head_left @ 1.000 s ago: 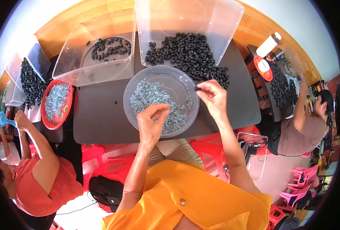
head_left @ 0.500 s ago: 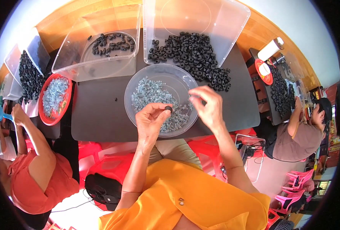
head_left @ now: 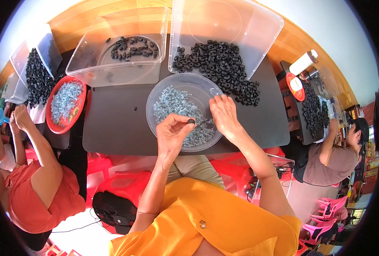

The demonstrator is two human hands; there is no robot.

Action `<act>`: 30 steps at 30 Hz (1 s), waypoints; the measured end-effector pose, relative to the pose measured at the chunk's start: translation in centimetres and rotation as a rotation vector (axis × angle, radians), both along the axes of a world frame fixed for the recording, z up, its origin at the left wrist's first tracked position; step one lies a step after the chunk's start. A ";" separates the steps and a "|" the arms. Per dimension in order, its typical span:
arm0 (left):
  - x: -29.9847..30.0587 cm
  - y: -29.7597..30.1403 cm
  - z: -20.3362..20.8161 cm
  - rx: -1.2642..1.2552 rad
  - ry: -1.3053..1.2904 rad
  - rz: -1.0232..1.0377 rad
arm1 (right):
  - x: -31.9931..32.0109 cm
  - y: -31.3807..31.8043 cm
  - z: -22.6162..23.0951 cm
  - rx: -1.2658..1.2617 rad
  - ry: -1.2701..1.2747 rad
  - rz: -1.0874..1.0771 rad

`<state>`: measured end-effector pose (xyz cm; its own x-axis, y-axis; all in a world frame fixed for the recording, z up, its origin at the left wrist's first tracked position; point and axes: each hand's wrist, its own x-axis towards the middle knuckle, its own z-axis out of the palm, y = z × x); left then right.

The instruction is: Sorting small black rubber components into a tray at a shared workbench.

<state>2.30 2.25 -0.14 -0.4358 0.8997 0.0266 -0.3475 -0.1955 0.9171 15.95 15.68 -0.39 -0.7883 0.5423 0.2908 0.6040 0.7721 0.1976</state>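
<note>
Left hand pinches a small black rubber ring at its fingertips over the clear round bowl of small metal springs, centre frame. Right hand, fingers curled loosely, picks among the springs; whether it grips one, I cannot tell.

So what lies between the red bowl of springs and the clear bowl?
Head view: only bare dark tabletop between the red bowl and the clear bowl.

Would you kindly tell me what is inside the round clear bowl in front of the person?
The round clear bowl holds a heap of small silvery metal parts. The left hand and right hand cover its near side, hiding what lies beneath them.
</note>
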 end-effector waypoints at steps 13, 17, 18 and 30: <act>-0.5 -1.0 0.7 0.006 -0.287 -0.075 | 0.8 -5.0 4.1 -1.490 1.180 0.147; -0.3 -0.9 0.8 0.038 -0.399 -0.107 | 0.4 -7.0 3.8 -1.358 1.214 0.204; -0.3 -0.8 0.8 0.042 -0.413 -0.098 | 0.1 -7.1 3.8 -1.356 1.218 0.204; -0.1 -1.2 0.1 0.021 -0.320 -0.124 | -0.2 -7.4 5.2 -0.974 1.047 0.181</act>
